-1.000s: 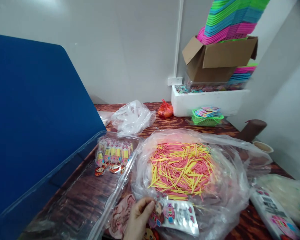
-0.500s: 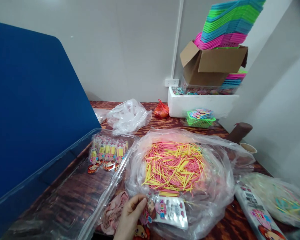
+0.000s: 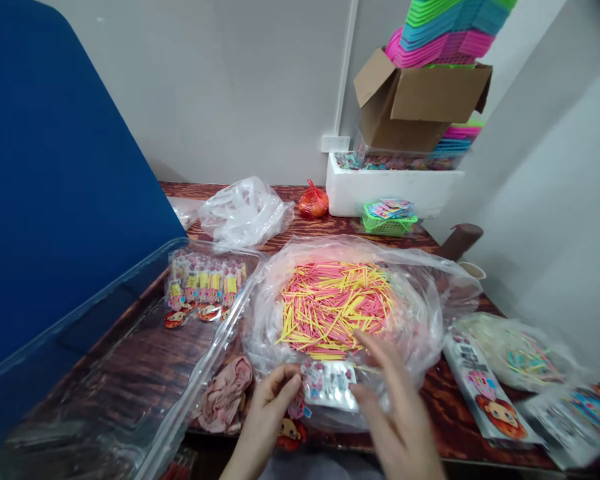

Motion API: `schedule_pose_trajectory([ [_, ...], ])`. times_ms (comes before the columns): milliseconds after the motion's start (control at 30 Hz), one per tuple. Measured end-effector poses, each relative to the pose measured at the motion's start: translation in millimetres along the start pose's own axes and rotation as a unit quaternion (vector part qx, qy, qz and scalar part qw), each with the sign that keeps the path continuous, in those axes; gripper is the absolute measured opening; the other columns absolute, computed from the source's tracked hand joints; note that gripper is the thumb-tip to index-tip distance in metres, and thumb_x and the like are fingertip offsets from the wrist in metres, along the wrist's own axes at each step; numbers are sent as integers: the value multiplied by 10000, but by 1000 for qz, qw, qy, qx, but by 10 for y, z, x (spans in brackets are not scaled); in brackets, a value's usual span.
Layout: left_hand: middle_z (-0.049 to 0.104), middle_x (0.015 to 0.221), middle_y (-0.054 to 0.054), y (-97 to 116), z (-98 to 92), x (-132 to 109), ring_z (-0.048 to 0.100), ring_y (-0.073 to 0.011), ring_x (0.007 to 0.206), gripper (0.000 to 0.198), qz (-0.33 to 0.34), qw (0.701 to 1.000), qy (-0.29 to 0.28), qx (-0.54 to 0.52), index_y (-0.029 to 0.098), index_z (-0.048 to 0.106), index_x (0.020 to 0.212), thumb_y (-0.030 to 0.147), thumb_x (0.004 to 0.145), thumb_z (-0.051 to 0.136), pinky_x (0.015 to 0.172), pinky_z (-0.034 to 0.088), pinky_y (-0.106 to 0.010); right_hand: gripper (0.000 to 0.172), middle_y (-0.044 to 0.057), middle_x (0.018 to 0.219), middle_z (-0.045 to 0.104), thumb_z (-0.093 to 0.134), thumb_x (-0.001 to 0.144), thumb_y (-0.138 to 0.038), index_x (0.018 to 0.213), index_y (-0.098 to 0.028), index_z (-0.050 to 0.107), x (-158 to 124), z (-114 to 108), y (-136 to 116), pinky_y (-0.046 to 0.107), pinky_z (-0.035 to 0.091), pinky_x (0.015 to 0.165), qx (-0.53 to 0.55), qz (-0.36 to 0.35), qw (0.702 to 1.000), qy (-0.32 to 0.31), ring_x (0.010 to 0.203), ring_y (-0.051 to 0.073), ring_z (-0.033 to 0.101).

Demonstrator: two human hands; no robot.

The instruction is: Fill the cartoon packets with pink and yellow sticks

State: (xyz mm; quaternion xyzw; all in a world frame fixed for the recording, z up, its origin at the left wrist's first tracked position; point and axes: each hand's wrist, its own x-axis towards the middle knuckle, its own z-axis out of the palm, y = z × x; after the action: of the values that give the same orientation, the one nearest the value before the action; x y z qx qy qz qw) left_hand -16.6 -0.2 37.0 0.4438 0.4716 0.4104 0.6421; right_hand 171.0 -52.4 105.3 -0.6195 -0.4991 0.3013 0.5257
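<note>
My left hand point(image 3: 273, 400) pinches the left end of a small silver printed packet point(image 3: 337, 383) at the front edge of a clear plastic bag point(image 3: 260, 333). Pink and yellow thin sticks point(image 3: 335, 303) are heaped in that bag. My right hand point(image 3: 400, 407), smeared by motion, hovers at the packet's right end with thumb and fingers spread. Whether its thumb touches the packet I cannot tell. A printed character face point(image 3: 291, 433) shows below my left hand, and a crumpled pink cloth point(image 3: 225, 397) lies to its left.
Filled packets point(image 3: 210, 283) lie in a clear plastic tray point(image 3: 200, 373) at left, beside a blue partition point(image 3: 55, 167). Flat printed bags point(image 3: 495, 400) and another stick bag point(image 3: 525, 353) lie at right. Behind stand a green basket point(image 3: 390, 225) and a white foam box point(image 3: 395, 190).
My right hand has come into view from below, reaching over the packet. My left hand still pinches the packet. The view has tilted down, so the scene sits higher.
</note>
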Motion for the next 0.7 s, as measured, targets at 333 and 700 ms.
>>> schedule_pose_trajectory([
  [333,563,707,0,14,264,-3,495,-132,665,290,24,999,-32,6,150,636,780,425,737,715,626,392,-222,138,14,826,637,550,897,-276,814,-206,636,90,401,360,253,441,750,79,-6,992,-99,825,173,599],
  [700,514,625,11,177,408,154,465,-130,632,271,83,983,-41,157,152,581,664,334,861,547,602,353,-219,322,-36,609,463,588,869,-414,647,-197,502,345,211,490,240,344,572,49,37,998,-30,603,135,434],
])
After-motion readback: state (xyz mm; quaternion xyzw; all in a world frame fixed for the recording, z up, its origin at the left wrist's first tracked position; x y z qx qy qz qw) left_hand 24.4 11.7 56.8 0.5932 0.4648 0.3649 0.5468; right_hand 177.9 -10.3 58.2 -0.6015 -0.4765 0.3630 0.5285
